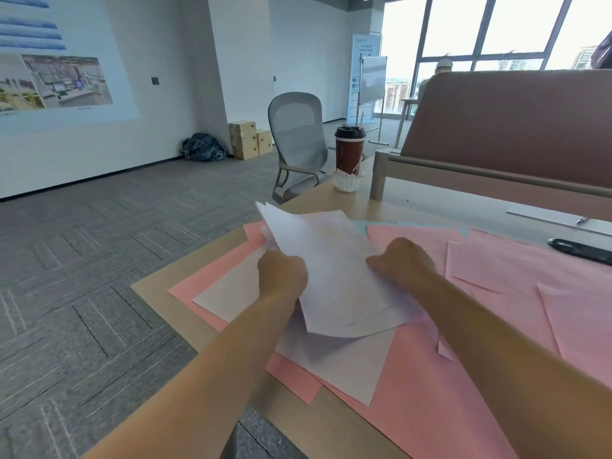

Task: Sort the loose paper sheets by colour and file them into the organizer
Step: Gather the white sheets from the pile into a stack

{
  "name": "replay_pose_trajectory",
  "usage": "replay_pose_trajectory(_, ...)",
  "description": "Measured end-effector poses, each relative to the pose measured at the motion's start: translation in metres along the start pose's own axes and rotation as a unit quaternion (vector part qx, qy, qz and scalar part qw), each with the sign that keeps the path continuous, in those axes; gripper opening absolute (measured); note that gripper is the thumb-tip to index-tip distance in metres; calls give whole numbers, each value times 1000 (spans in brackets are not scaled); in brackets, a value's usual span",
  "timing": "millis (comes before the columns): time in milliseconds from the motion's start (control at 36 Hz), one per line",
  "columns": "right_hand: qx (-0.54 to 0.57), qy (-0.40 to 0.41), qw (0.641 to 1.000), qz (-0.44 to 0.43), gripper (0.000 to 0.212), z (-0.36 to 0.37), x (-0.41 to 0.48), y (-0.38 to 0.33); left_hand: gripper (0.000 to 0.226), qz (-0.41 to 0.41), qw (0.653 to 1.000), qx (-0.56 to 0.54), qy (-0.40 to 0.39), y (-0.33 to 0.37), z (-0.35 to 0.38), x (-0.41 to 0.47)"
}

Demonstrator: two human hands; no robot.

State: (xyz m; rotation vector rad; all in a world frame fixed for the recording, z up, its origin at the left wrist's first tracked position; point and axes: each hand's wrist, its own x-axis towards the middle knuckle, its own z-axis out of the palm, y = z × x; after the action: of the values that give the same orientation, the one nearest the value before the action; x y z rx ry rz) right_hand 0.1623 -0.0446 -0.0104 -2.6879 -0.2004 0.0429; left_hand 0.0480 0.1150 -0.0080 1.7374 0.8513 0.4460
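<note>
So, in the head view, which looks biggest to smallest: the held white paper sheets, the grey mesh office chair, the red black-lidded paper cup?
1. White paper sheets, nearest the camera, which inflates them.
2. Grey mesh office chair, farther off, likely bigger in reality.
3. Red paper cup with black lid.

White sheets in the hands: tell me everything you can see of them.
The white sheets are a thin, uneven sheaf of plain paper, with edges fanned and misaligned and the far corner raised. The left hand grips its left edge, and the right hand grips its right edge. Its near end hangs over another white sheet lying on pink sheets on the table.
</note>
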Motion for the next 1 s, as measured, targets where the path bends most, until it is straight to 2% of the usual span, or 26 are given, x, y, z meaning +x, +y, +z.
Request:
replay_pose_trajectory(222,28,19,999,-35,7,1,4,6,37,-14,999,-41,-7,1,-3,6)
replay_pose_trajectory(306,66,5,997,-46,21,-5,1,11,36,-12,1000,2,-4,2,-3,3)
replay_pose_trajectory(389,82,-4,995,-59,21,-13,-8,13,36,-1,1000,24,-4,3,-6,-4)
replay_pose_trajectory(528,60,-15,996,-71,19,-16,-25,14,26,30,999,33,-21,-1,-20,-17)
replay_pose_trajectory(694,-7,-69,992,-104,35,-6,-49,0,4,62,997,51,-9,-10,-44,-40)
replay_pose_trajectory(833,-65,-57,992,-95,38,3,-62,-5,24,67,993,97,-18,-19,-57,-52)
replay_pose_trajectory(1000,-81,-45,991,-93,35,1,-66,-18,26,51,991,117,-31,-25,-67,-57)
